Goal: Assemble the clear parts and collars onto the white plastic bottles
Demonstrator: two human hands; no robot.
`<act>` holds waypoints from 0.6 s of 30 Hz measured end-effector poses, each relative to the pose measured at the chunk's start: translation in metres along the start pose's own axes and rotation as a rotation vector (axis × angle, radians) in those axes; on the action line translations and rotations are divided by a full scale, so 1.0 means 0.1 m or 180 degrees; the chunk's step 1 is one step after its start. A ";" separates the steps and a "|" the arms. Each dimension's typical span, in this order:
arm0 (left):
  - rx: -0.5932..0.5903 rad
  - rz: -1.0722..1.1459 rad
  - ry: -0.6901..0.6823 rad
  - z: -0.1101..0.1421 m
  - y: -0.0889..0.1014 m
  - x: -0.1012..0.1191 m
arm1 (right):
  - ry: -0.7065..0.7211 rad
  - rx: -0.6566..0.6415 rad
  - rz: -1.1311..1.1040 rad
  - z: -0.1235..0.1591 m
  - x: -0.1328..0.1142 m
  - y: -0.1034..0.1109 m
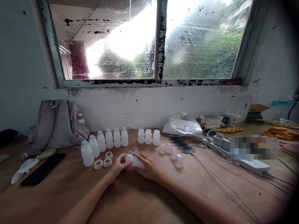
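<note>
A translucent white baby bottle (138, 162) lies tilted between my hands, its neck end toward the left. My right hand (149, 165) is wrapped over its body. At the neck end, my left hand (120, 166) has its fingers closed on the collar; the exact finger contact is partly hidden. Just beyond the bottle stand clear teats (134, 149). Left of my left hand lie 3 white collar rings (107, 162). Several capped bottles (109, 138) form a curved row behind them. Farther right stand 3 uncapped bottles (148, 137), with several clear caps (178, 162) nearer.
A grey backpack (56, 124) leans at the back left, near a black phone-shaped slab (43, 169) and a white crumpled wrapper (24, 169). On the right are a power strip (251, 165), loose cables (217, 180) and a silvery plastic bag (182, 125). Another person's hand (289, 147) shows at the far right.
</note>
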State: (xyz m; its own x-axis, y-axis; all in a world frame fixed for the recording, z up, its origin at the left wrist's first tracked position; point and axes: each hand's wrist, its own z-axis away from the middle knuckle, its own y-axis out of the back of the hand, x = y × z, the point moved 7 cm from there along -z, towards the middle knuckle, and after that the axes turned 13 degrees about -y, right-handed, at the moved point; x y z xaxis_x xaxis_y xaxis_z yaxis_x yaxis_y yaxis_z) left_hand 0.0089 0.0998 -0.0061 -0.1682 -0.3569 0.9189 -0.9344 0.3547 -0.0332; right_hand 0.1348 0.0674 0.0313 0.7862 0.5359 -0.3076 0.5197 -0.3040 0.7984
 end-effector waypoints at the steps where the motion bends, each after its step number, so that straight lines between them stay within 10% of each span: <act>1: -0.0008 -0.0011 0.0003 0.00 0.00 0.01 | 0.0047 -0.0075 0.0003 0.02 -0.02 0.01; 18: -0.0102 -0.0834 -0.0044 -0.01 0.02 -0.06 | 0.0224 -0.0001 -0.0142 0.03 0.08 0.05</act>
State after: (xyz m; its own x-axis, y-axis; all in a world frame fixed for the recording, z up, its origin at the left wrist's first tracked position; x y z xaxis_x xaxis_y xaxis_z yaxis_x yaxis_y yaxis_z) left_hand 0.0080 0.1035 -0.0119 0.0737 -0.4519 0.8890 -0.9363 0.2756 0.2178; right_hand 0.1445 0.0680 0.0315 0.7368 0.6030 -0.3058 0.5536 -0.2783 0.7849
